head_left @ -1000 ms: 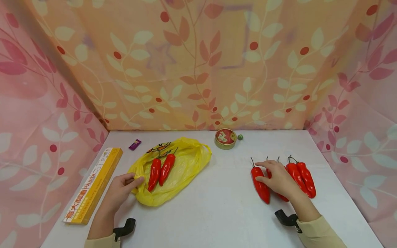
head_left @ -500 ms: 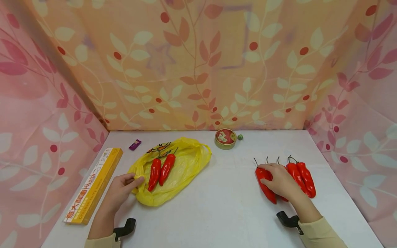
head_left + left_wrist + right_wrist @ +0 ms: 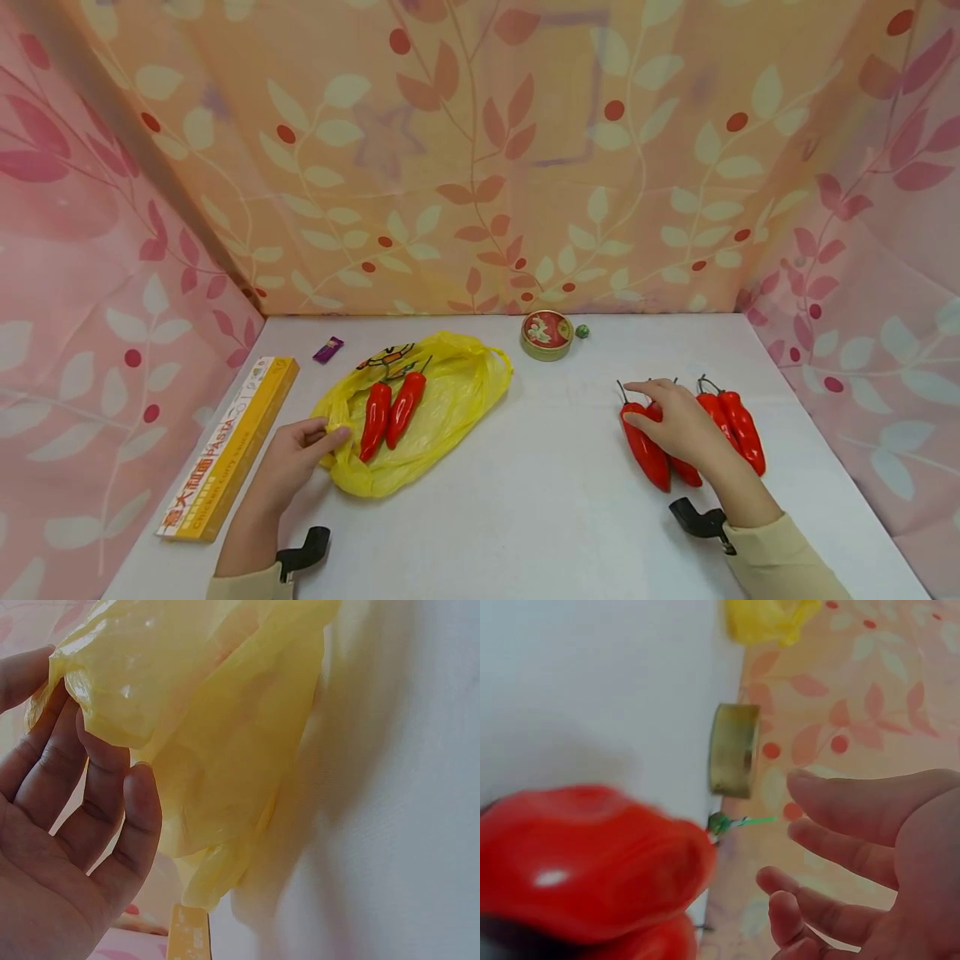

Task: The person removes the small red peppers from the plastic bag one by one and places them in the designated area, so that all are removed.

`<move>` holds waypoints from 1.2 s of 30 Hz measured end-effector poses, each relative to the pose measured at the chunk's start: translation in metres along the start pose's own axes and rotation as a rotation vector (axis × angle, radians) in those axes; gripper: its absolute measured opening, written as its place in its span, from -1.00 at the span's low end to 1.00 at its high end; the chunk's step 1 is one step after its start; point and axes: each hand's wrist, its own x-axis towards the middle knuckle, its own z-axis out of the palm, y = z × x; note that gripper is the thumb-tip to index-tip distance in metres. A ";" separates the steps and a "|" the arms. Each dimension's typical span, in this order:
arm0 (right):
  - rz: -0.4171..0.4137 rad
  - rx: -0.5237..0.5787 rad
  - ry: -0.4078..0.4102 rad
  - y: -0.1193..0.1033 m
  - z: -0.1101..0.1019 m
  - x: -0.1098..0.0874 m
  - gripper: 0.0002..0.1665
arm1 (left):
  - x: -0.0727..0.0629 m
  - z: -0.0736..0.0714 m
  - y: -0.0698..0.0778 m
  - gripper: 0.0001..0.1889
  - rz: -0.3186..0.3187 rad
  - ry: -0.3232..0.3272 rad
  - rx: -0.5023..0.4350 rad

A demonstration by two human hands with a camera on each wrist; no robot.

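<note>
My left hand pinches the near left edge of a yellow plastic bag between thumb and fingers. The bag lies spread open, with two red chili peppers on it. On the right, my right hand is over a row of several more red peppers, thumb and fingers spread. The leftmost pepper lies right below its thumb; a neighbouring pepper is partly hidden by the hand. Two others lie beyond the wrist. In the right wrist view nothing shows between thumb and fingers, beside a large red pepper.
A yellow and white pasta box lies along the left side. Behind the bag is a small purple packet. A round red and gold tin stands at the back beside a small green ball-like item. Patterned cloth walls enclose the table.
My right hand has moved the leftmost pepper rightward against its neighbour, then spread its fingers and come away from it. The left hand keeps its pinch on the bag.
</note>
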 end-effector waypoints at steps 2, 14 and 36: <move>-0.034 0.011 0.010 -0.008 -0.003 0.004 -0.37 | 0.000 0.000 0.000 -0.51 -0.001 0.006 0.001; -0.164 0.116 -0.014 -0.061 0.004 0.029 -0.42 | -0.001 0.001 0.001 -0.53 0.003 0.006 -0.009; -0.288 0.402 -0.171 -0.135 0.050 0.073 -0.43 | 0.001 -0.001 -0.003 -0.55 0.013 0.014 -0.002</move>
